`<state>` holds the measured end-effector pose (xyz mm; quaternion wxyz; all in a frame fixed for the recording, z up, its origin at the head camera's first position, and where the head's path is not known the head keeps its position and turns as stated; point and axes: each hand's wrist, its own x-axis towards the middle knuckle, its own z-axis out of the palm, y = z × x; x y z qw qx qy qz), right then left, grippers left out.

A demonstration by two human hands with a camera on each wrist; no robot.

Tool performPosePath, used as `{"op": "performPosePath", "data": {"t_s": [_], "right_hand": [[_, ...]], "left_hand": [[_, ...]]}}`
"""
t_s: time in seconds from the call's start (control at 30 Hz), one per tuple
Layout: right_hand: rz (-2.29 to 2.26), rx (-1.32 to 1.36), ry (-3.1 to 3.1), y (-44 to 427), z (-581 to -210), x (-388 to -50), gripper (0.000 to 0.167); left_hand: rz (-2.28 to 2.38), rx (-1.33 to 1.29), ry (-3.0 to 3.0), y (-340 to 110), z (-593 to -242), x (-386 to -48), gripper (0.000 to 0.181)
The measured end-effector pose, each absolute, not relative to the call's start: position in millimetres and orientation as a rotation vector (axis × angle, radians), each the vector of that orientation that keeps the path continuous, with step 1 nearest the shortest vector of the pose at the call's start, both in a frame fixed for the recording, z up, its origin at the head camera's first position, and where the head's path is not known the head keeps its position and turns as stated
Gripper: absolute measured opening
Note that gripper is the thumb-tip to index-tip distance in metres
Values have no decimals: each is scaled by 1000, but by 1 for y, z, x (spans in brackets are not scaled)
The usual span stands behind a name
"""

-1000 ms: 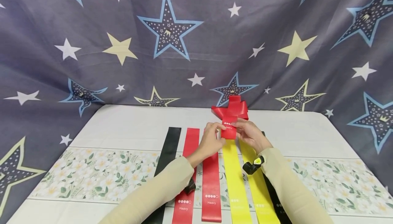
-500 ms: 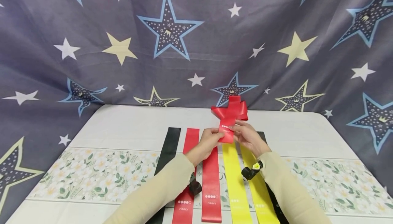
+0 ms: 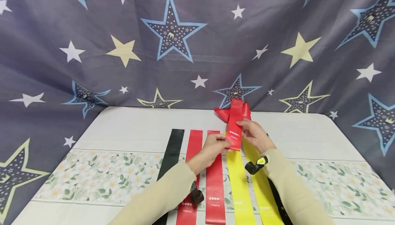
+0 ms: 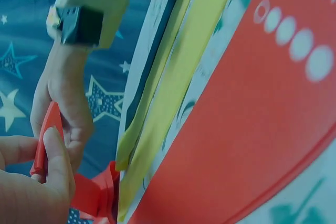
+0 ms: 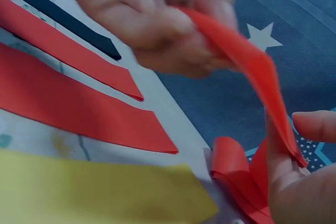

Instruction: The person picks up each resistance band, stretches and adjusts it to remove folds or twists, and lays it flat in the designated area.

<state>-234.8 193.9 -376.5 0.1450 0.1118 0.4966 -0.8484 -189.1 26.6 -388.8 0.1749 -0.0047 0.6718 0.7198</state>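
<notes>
A red resistance band [image 3: 236, 124], printed "Heavy", is held up over the far part of the table, its rest bunched in loose loops behind. My left hand [image 3: 212, 149] pinches its lower left edge between thumb and fingers. Higher up on the right side, my right hand [image 3: 255, 136] pinches the same band. In the left wrist view the held band [image 4: 48, 140] shows edge-on between my left thumb and fingers. The right wrist view shows the band [image 5: 257, 72] stretching from one hand to the other, with its red loops [image 5: 233, 169] below.
Flat bands lie side by side under my arms: a black band [image 3: 171, 153], a red band [image 3: 194, 144], another red band [image 3: 215, 184], a yellow band [image 3: 240, 187], a second yellow band [image 3: 262, 190] and a dark band [image 3: 279, 201]. A star-patterned curtain [image 3: 197, 57] hangs behind the white table [image 3: 139, 125].
My left hand has drawn the band's end down toward me, so a longer flat stretch shows. My right hand stays pinched on it, slightly higher up the band. The view has shifted slightly.
</notes>
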Motion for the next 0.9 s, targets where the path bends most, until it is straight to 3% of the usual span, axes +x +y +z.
{"op": "performPosePath", "data": {"t_s": [0.37, 0.5, 0.7, 0.9], "right_hand": [[-2472, 259, 1426, 215, -365, -243, 23], [-2495, 243, 1418, 222, -359, -245, 35], [-2538, 220, 1392, 232, -347, -246, 23], [-2555, 181, 1380, 242, -337, -245, 30]], "left_hand": [[1992, 21, 1861, 30, -389, -159, 28], [1958, 62, 1862, 27, -388, -151, 26], [1919, 88, 1878, 25, -382, -139, 25], [1851, 123, 1903, 29, -376, -125, 23]]}}
